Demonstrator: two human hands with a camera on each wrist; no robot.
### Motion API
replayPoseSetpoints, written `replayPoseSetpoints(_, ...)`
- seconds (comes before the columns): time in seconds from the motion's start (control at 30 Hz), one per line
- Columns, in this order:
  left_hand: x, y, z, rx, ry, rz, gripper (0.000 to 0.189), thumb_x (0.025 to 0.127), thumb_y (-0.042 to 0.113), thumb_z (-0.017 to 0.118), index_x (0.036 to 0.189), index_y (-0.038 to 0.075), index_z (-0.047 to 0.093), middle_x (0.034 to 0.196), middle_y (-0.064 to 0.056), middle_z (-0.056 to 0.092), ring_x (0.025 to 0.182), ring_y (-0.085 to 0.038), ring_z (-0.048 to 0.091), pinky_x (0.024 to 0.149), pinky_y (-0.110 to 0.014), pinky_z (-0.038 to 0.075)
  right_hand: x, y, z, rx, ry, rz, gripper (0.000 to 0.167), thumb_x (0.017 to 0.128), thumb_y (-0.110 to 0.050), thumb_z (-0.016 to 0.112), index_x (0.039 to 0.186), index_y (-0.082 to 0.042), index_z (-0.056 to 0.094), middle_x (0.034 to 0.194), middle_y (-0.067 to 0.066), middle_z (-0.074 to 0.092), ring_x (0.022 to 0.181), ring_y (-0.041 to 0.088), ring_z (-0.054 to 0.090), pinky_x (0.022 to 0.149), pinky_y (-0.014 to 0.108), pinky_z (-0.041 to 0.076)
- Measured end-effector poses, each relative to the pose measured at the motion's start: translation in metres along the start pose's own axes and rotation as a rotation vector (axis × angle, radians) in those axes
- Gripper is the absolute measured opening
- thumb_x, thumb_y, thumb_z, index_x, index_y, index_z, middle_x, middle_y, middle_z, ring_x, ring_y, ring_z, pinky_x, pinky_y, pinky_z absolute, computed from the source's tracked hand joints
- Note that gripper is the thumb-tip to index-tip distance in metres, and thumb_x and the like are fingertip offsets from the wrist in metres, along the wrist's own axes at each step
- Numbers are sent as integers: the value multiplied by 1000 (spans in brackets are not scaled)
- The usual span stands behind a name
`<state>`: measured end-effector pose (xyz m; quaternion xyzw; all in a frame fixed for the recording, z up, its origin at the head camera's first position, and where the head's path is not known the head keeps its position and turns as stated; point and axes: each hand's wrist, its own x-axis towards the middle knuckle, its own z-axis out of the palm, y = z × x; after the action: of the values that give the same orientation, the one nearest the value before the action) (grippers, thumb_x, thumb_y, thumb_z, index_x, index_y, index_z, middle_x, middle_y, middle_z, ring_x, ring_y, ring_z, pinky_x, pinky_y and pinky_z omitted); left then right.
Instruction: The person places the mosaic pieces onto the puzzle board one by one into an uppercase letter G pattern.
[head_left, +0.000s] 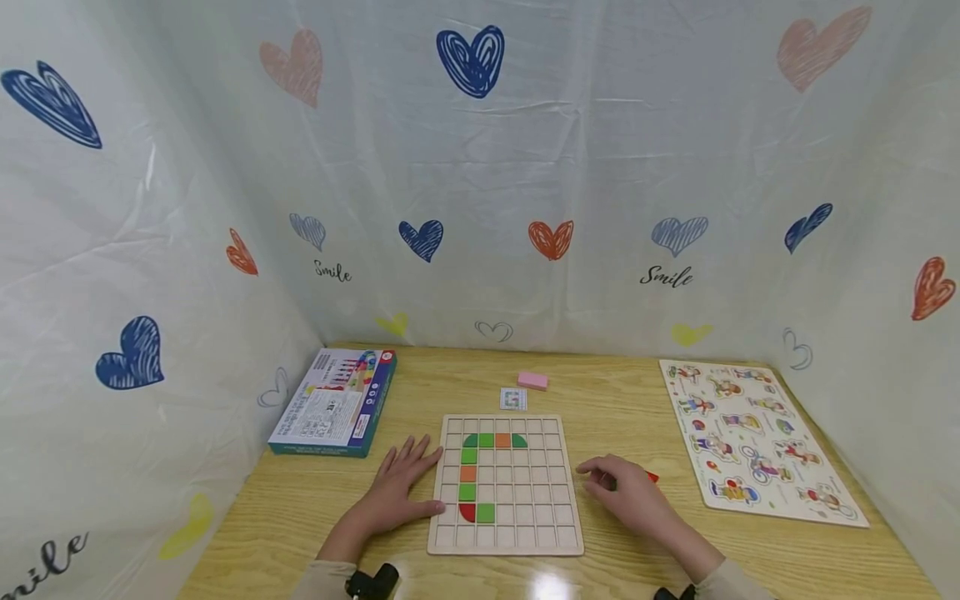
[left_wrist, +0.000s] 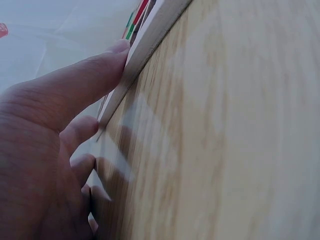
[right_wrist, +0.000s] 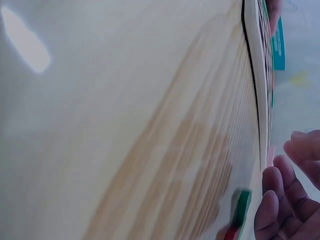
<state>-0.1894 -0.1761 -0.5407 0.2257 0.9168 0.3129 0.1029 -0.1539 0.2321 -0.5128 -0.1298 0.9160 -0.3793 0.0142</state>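
Observation:
A wooden grid board (head_left: pixel 525 533) lies on the table, with green, orange and red tiles along its upper row and left column. My left hand (head_left: pixel 401 492) lies spread at its left side, the thumb touching the board's edge in the left wrist view. To the right of the board hovers my right hand (head_left: pixel 626 496), fingers loosely bent, with nothing visible between thumb and fingers in the right wrist view. Beneath it, partly hidden, are a red piece (head_left: pixel 652 477) and a green piece (right_wrist: pixel 242 206) on the table.
Behind the board lie a small patterned card (head_left: pixel 513 399) and a pink block (head_left: pixel 532 381). A flat box (head_left: pixel 318 417) sits at the left, and a picture puzzle board (head_left: pixel 757 442) at the right. A heart-printed curtain (head_left: pixel 480 167) surrounds the table.

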Motion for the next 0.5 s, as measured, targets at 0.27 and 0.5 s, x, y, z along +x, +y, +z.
replayPoseSetpoints(0.27, 0, 0, 0, -7, -1, 7, 88, 88, 56, 72, 159, 15, 39, 168, -15, 18, 155, -42, 3, 122, -60, -4, -16, 23, -25, -16, 36, 95, 22, 94, -10, 73, 115, -9, 74, 83, -7, 60, 68, 4, 51, 59, 23, 45)
replayPoseSetpoints(0.5, 0, -2, 0, -1, -5, 3, 89, 88, 56, 71, 159, 15, 38, 169, -15, 17, 155, -41, 3, 122, -60, -4, -32, 43, -39, -71, 65, 152, 22, 90, -13, 77, 112, -12, 76, 85, -7, 62, 71, 3, 52, 61, 23, 47)
